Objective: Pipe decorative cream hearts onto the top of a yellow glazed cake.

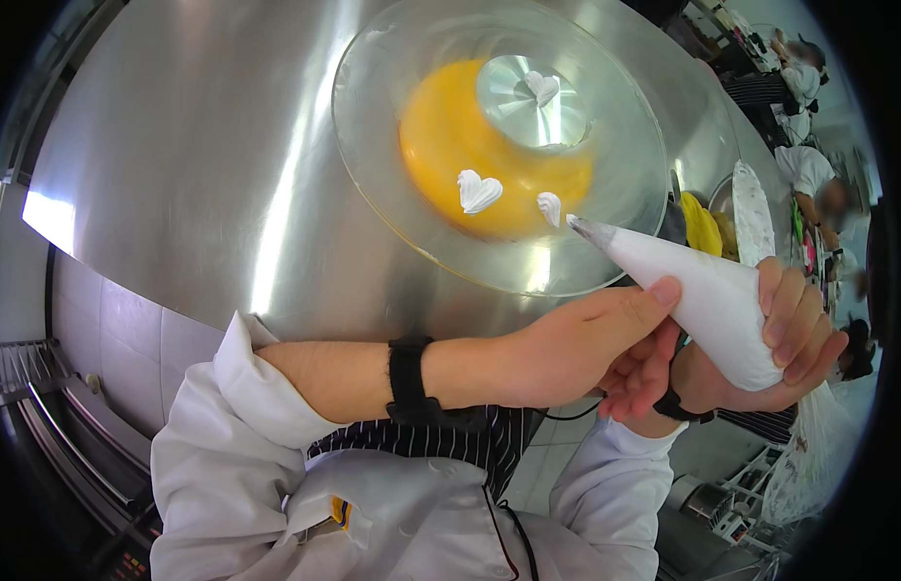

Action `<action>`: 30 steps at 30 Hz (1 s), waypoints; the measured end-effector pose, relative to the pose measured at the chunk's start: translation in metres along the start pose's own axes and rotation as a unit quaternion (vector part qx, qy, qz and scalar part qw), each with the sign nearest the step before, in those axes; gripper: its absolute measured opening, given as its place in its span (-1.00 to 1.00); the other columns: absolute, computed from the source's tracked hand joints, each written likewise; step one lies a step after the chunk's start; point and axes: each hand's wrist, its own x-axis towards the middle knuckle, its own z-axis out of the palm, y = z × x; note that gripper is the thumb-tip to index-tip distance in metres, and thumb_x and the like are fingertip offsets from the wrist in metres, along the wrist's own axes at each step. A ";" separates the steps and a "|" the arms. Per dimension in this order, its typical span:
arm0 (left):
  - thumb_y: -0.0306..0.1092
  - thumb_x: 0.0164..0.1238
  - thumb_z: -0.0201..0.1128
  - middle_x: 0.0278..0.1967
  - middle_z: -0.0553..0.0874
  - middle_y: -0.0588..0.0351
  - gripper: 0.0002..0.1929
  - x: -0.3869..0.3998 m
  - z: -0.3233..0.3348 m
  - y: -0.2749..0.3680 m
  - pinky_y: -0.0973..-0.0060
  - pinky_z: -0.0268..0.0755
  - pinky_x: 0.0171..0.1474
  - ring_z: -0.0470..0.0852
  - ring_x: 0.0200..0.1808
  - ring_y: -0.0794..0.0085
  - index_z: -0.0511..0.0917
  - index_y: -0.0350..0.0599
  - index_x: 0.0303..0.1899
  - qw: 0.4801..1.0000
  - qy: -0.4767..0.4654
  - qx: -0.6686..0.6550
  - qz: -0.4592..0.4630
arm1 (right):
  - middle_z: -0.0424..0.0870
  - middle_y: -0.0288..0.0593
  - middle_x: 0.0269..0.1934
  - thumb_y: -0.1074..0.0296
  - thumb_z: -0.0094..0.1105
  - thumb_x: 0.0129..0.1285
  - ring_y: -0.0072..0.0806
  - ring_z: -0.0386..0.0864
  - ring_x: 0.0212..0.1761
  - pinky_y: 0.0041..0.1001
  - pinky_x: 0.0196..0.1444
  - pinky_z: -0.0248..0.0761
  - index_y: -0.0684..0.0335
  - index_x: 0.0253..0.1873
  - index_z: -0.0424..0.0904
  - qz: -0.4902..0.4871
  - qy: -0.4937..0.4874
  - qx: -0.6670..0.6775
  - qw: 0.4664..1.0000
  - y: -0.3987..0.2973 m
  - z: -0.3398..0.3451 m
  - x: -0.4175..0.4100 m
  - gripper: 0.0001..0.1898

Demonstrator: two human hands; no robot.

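My right hand grips the wide rear end of a white piping bag, which tilts down toward the upper left. My left hand lays its thumb against the bag's side; its other fingers are curled, partly hidden below the bag. A little white cream shows at the piping tip, over a large clear round plate. Beside the tip lies a single white teardrop of cream. Left of it is a white cream heart, and farther up another heart shape. A yellow-orange round shape shows through the plate.
The plate is on a stainless steel table. To the right are a yellow cloth, a metal bowl partly hidden and a long white-smeared blade-like tool. Several people in white work farther right. A metal rack stands lower left.
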 end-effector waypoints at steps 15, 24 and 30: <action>0.11 0.50 -0.47 -0.60 0.52 -0.01 -0.47 -0.001 -0.004 0.001 0.55 0.30 -0.49 0.41 -0.61 0.43 0.27 -0.15 -0.35 1.000 -0.006 0.003 0.005 | 0.24 -0.42 -0.68 0.09 -0.43 0.45 -0.58 0.22 -0.58 -0.50 -0.35 0.11 -0.02 -0.69 0.14 -0.014 0.022 -0.014 1.000 0.008 0.000 0.000 -0.48; 0.10 0.50 -0.48 -0.59 0.51 -0.01 -0.49 -0.001 -0.003 0.002 0.55 0.30 -0.49 0.39 -0.62 0.43 0.25 -0.15 -0.35 1.000 -0.005 -0.006 0.012 | 0.24 -0.44 -0.68 0.09 -0.42 0.44 -0.59 0.20 -0.58 -0.50 -0.35 0.09 -0.03 -0.69 0.13 -0.025 0.016 -0.031 0.999 0.009 -0.001 -0.001 -0.49; 0.10 0.50 -0.48 -0.59 0.51 -0.01 -0.49 -0.002 -0.002 0.003 0.55 0.31 -0.49 0.39 -0.62 0.43 0.25 -0.16 -0.35 1.000 0.005 -0.004 0.013 | 0.23 -0.45 -0.69 0.09 -0.39 0.43 -0.61 0.19 -0.58 -0.51 -0.36 0.07 -0.03 -0.69 0.13 -0.034 0.014 -0.036 0.999 0.010 -0.001 -0.002 -0.50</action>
